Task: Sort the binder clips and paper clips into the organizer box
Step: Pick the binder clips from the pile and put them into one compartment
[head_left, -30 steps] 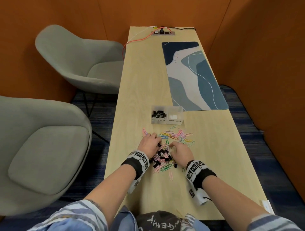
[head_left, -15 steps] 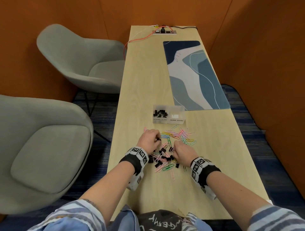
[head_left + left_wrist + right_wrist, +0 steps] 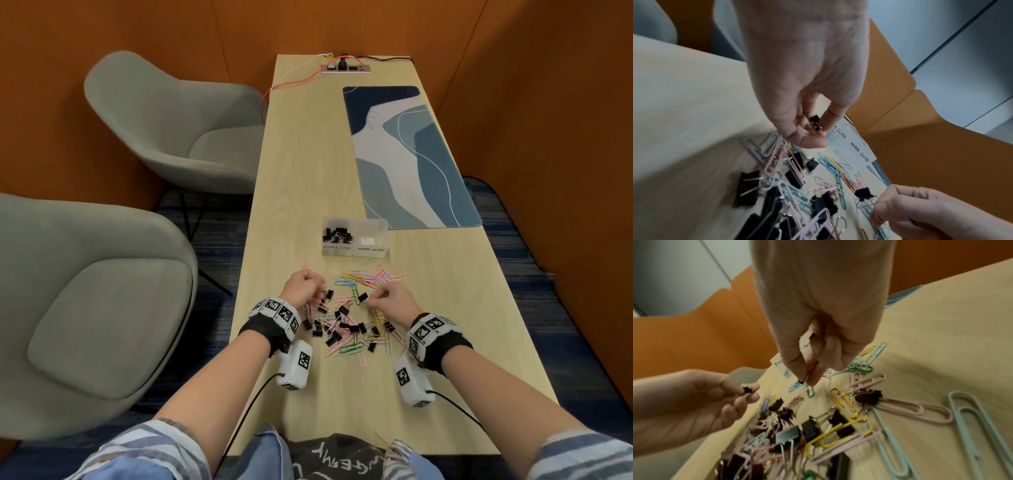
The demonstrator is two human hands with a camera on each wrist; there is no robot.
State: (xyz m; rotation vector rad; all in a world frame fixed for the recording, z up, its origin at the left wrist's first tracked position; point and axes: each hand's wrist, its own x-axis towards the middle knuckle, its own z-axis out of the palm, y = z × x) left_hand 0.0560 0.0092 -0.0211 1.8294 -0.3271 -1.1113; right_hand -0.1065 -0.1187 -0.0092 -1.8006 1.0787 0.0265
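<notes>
Glossy wire paper clips [image 3: 356, 284] and black binder clips [image 3: 342, 325] heaped on pale wood
Left hand [image 3: 301, 287] pinches a small black clip [image 3: 815, 122]; right hand [image 3: 390, 303] pinches a binder clip's wire handles [image 3: 804, 381]

Brightness: head view evenly lit and fairly bright; wrist views a little dimmer, warm in tone
Shadows: soft and faint, a pale shadow on the tabletop [image 3: 308, 178] beneath each wrist; none hard-edged
Glare: none on the tabletop or the blue mat [image 3: 411, 154]
Blur: head view sharp at centre; left wrist view smeared across the near clips [image 3: 789, 203]; right wrist view smeared at the left hand [image 3: 694, 402] and lower clips
Distortion: strong wide-angle bending, chairs [image 3: 85, 308] and walls curving at the edges
Focus: wrist-view backgrounds soft
</notes>
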